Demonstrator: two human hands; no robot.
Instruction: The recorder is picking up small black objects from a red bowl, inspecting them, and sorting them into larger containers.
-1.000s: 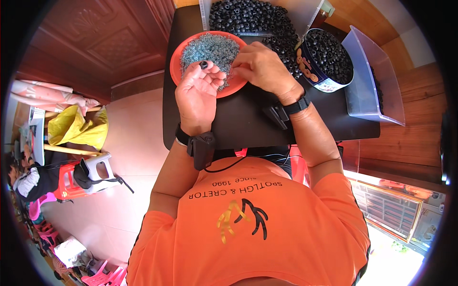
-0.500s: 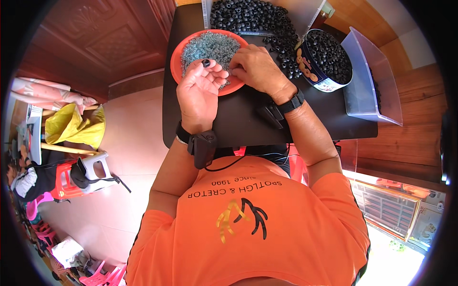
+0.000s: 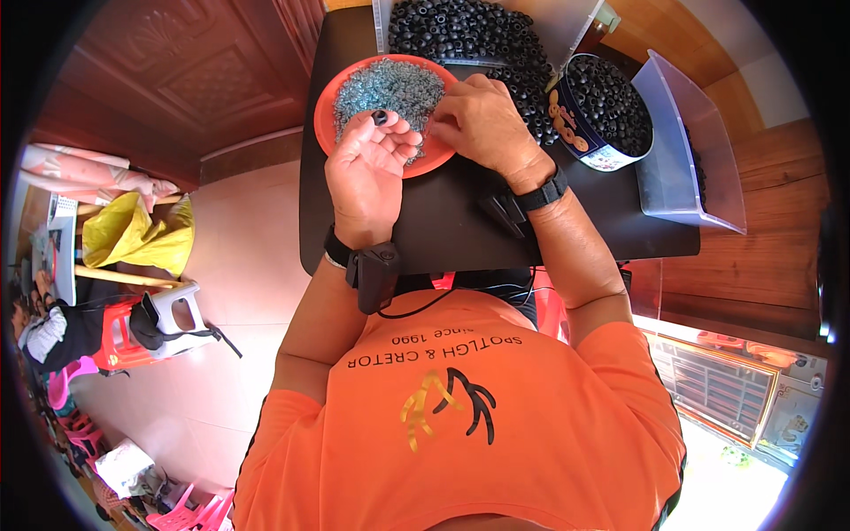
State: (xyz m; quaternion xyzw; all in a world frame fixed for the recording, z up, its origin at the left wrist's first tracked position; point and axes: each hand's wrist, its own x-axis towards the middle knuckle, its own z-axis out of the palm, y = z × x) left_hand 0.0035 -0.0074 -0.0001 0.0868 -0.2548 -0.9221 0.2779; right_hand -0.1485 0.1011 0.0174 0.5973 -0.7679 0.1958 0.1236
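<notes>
- Left hand (image 3: 370, 173): palm up over the near rim of the round orange plastic dish (image 3: 329, 133); the fingers (image 3: 394, 133) curl loosely and a small black ring-shaped part (image 3: 380, 117) sits pinched at their tips.
- Right hand (image 3: 482, 124): knuckles up, resting on the dish's right edge, just beside the left hand; its fingers are bent down together into the heap of small grey-blue metal rings (image 3: 390, 87). Whether they pinch one cannot be told.
- Heap of rings: fills most of the dish, which stands on the dark bench (image 3: 443, 230).
- Clear plastic tray of black ring parts (image 3: 460, 31): at the bench's far edge, touching the dish.
- Round blue tin filled with black parts (image 3: 602, 111): right of the right hand, near the tray.
- Clear plastic tub (image 3: 686, 146): at the bench's right end, just beside the tin.
- Black wrist device (image 3: 376, 274) on the left forearm; black watch band (image 3: 542, 193) on the right wrist.
</notes>
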